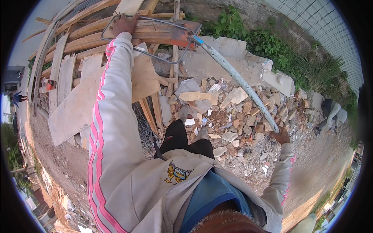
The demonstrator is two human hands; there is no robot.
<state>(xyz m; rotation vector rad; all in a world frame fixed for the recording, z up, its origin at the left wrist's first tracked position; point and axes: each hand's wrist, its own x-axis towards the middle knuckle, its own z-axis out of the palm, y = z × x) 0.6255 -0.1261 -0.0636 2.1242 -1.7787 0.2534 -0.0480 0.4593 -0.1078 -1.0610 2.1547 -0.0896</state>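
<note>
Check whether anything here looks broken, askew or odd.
Yes. Broken brown-and-grey stone rubble is strewn below the long pale-blue metal pole, whose surface looks worn. At left, a flat beige wooden sheet lies askew over weathered wooden planks, not squared with them.

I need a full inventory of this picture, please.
Pole: one, pale blue, centre-right
Plate: one, orange, at pole's top
Rod loop: one, grey, upper centre
Timber: many, brown, upper left
Broad board: one, tan, left
Small container: one, reddish, far left
Rubble: many, grey-brown, centre
Plants: several, green, upper right
Grid: one, dark, upper right
Trousers: one pair, black, centre
Sleeves: two, pale with pink stripes, both sides
Left hand: one, bare, at rod loop
Right hand: one, bare, gripping pole
</note>
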